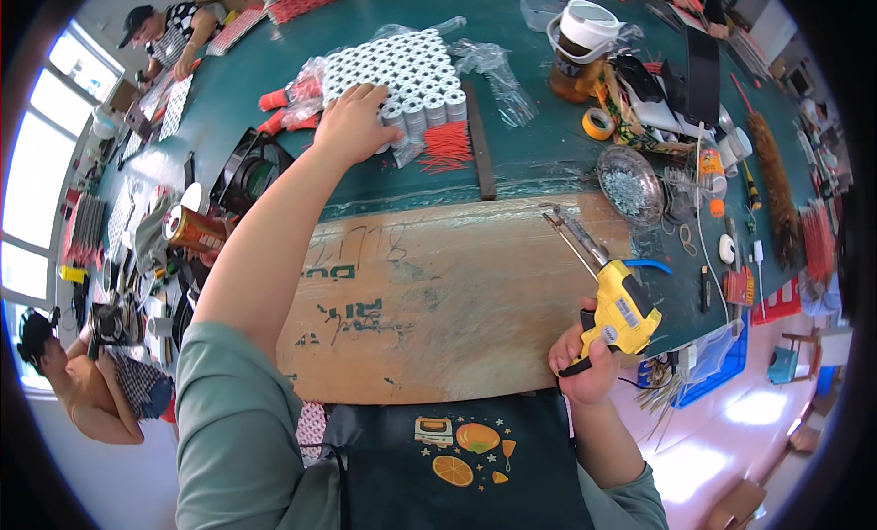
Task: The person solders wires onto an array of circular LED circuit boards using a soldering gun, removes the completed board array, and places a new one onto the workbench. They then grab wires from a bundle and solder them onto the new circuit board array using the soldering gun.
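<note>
Left hand [352, 126]: one, spread wide, thumb and fingers parted, laid over the near left corner of a block of white-topped cylinders [393, 68]; no closed grip evident.
Block: under and ahead of the left hand, on the green counter [548, 164]; red wires [446, 148] fanned at its near edge, right of that hand; dark bar [480, 155] just right of the wires; clear wrap [498, 82] further right.
Right hand [585, 361]: one, closed round the handle of a yellow soldering gun [628, 311], metal nose [589, 242] pointing forward and left over the wooden board [438, 302].
Metal dish [628, 185]: pale bits inside, ahead of the right hand; orange tape roll [597, 123] beyond.
Risks, by judgement: the nose, if hot, could scorch the wires or melt the wrap on a careless leftward swing; uneven pressure from the left hand could push cylinders out of row; the gun's blue strand [650, 266] could snag and jerk the aim
</note>
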The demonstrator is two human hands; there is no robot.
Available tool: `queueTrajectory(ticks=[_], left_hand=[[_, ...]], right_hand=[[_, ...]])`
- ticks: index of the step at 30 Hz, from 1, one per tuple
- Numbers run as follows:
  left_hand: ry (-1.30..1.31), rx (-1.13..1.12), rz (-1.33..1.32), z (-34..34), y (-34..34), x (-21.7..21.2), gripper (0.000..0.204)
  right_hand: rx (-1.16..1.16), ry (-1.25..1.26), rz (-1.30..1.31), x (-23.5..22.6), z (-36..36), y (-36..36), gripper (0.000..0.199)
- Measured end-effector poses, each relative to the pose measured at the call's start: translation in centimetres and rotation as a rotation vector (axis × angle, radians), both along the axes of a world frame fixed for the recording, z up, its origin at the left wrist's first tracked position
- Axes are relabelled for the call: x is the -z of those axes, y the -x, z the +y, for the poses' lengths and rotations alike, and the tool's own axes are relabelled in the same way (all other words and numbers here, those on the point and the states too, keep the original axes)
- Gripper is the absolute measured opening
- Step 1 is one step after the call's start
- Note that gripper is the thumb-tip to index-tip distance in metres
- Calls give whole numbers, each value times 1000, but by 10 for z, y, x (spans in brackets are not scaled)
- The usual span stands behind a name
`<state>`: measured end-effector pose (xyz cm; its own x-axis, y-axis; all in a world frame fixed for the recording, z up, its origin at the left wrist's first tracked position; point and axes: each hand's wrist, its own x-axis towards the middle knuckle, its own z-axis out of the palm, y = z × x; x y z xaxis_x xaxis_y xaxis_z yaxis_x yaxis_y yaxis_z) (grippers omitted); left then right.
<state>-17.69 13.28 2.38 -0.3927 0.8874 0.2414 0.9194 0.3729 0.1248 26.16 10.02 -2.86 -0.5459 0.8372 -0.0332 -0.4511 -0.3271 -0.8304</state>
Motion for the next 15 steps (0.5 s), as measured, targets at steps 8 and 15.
queueTrajectory(ticks=[8,15], left_hand=[[-70,209,23,-42,-17,-17,42],[-32,297,107,-70,-14,-28,34]], right_hand=[[-11,71,55,-2,2,0,66],[-30,71,22,0,2,0,67]])
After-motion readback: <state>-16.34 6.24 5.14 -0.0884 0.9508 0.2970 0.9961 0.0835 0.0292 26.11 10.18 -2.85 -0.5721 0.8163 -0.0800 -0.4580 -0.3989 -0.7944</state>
